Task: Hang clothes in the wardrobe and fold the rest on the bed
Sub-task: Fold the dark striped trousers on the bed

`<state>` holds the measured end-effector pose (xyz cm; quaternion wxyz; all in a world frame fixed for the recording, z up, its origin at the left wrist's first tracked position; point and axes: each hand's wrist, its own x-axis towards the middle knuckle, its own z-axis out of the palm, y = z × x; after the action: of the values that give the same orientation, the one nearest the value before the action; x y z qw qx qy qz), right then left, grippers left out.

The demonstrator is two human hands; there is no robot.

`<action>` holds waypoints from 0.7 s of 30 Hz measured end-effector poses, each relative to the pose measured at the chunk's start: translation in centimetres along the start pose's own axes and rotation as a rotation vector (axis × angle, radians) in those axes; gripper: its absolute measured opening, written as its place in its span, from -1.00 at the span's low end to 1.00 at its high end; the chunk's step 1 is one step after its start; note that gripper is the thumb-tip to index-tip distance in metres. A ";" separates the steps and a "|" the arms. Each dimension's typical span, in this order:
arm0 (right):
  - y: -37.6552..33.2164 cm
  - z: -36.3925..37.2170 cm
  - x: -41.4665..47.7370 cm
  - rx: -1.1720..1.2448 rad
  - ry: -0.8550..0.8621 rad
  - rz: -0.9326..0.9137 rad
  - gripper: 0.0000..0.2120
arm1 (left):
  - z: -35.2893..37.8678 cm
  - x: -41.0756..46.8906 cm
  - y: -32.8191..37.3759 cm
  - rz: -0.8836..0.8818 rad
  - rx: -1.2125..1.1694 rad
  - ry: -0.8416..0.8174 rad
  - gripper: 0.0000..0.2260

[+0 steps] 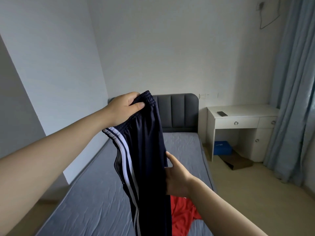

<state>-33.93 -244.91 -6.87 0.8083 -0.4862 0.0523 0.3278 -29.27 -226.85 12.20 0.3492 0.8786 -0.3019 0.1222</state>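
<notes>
A pair of dark navy, smooth-fabric track trousers with white side stripes [148,150] hangs in the air over the grey-blue mattress of the bed [88,201], held up by both hands. The left hand [122,108] grips the gathered elastic waistband at the top, thumb in front and fingers curled over the band. The right hand [177,176] holds the trousers' right edge lower down; its thumb [170,158] lies along the front, and the other fingers are hidden behind the cloth.

A crumpled red garment [184,213] lies on the mattress near its right edge, partly behind the trousers. Past the dark grey padded headboard [180,113] stands a white desk with drawers [242,111], a dark phone [222,113] near its top's left edge. Under it sits a blue box [223,148] whose pale marking is too small to read.
</notes>
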 end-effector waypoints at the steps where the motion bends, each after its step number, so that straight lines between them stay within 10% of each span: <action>1: 0.0 0.3 0.2 -0.001 -0.014 0.021 -0.25 | -0.1 -0.1 -0.2 -0.006 -0.006 0.007 -0.78; 6: 1.1 1.3 0.9 -0.104 0.081 0.153 -0.11 | -0.8 -0.2 -1.0 -0.023 -0.015 0.044 -0.82; 12: 1.1 0.4 0.8 -0.110 0.134 0.118 -0.47 | -1.6 -0.3 -2.5 -0.022 0.059 0.080 -0.80; 17: 2.4 0.1 0.6 -0.367 0.064 0.393 -0.36 | -0.7 -0.7 -4.1 -0.051 0.101 0.115 -0.85; 21: 3.8 0.3 1.1 -0.068 -0.043 0.254 -0.12 | 0.0 -1.0 -4.7 -0.066 0.051 0.174 -0.80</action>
<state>-35.37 -242.95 -10.04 0.7444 -0.4955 0.0849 0.4395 -27.20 -223.71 9.21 0.3557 0.8827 -0.2380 0.1942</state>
